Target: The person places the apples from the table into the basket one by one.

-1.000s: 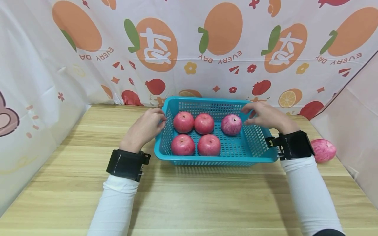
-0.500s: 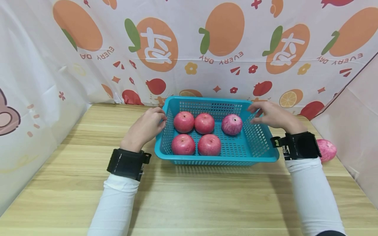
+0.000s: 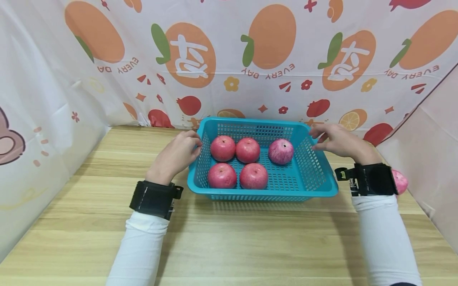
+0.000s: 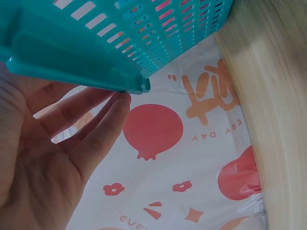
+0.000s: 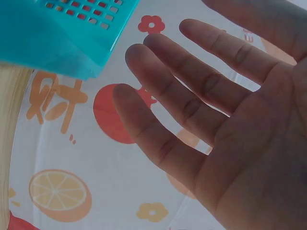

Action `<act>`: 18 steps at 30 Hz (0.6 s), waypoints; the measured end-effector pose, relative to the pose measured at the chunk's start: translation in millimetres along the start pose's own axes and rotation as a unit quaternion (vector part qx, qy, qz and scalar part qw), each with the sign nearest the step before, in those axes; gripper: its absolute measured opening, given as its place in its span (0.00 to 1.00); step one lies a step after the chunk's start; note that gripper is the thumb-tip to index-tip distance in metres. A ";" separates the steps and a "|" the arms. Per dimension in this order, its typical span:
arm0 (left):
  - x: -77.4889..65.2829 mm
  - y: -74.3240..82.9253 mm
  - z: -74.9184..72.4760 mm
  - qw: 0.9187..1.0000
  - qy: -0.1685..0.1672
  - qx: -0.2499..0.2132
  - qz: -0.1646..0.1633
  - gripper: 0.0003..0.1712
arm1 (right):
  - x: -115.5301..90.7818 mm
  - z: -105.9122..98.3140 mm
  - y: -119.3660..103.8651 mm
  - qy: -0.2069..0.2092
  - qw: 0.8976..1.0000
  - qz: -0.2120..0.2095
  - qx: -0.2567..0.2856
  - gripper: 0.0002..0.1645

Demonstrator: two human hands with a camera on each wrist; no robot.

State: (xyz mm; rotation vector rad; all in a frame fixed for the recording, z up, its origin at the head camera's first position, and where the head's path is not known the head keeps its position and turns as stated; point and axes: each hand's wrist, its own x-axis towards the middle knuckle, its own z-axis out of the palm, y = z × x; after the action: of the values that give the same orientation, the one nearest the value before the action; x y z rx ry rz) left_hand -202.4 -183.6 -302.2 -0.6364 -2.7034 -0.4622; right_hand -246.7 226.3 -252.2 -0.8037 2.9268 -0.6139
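Note:
A blue-green perforated plastic basket [image 3: 264, 192] sits on the table with several red apples inside. One apple [image 3: 280, 151], purplish and streaked with a dark stem hollow, lies in its right half; red apples [image 3: 253, 176] fill the left half. My left hand [image 3: 177, 155] holds the basket's left rim; in the left wrist view its curled fingers [image 4: 103, 127] meet the rim's underside. My right hand [image 3: 338, 141] hovers by the back right corner, fingers spread and loosely bent. In the right wrist view its fingers [image 5: 168, 103] hold nothing and are apart from the basket.
Another streaked pink apple [image 3: 400, 182] lies on the table at the right, partly hidden behind the black right wrist strap [image 3: 375, 179]. A fruit-printed white cloth [image 3: 229, 43] hangs behind the wooden table [image 3: 250, 242] and along its sides.
My right hand has moved right, from over the streaked apple's side to the basket's right rim, its wristband now covering more of the outside apple. Left hand, basket and its apples are unchanged.

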 end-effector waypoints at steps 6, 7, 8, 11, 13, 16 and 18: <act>-1.0 0.2 0.0 1.000 0.000 0.002 -0.003 0.12 | -5.4 0.3 4.6 0.007 1.000 0.009 0.007 0.27; -1.2 0.3 0.1 1.000 0.000 0.001 -0.002 0.12 | -6.2 0.6 5.6 0.008 1.000 0.009 0.007 0.27; -1.4 0.4 0.1 1.000 0.001 0.001 -0.002 0.12 | -7.0 0.7 6.8 0.010 1.000 0.010 0.005 0.27; -1.7 0.2 0.3 1.000 0.003 0.001 0.002 0.11 | -9.0 1.0 9.1 0.012 1.000 0.013 0.001 0.26; -1.5 0.2 0.4 1.000 0.004 0.002 0.003 0.11 | -9.7 1.1 10.1 0.014 1.000 0.013 0.001 0.26; -1.1 0.3 0.7 1.000 0.004 0.003 0.003 0.11 | -11.0 1.0 10.8 0.016 1.000 0.017 0.002 0.26; -0.9 0.4 0.8 1.000 0.004 0.003 0.002 0.12 | -11.8 1.1 11.5 0.016 1.000 0.018 0.003 0.25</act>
State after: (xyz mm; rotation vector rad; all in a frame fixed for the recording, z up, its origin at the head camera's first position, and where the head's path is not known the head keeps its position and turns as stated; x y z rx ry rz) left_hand -201.6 -183.3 -303.2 -0.6371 -2.6948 -0.4546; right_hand -241.9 240.8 -258.3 -0.7469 2.9596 -0.6400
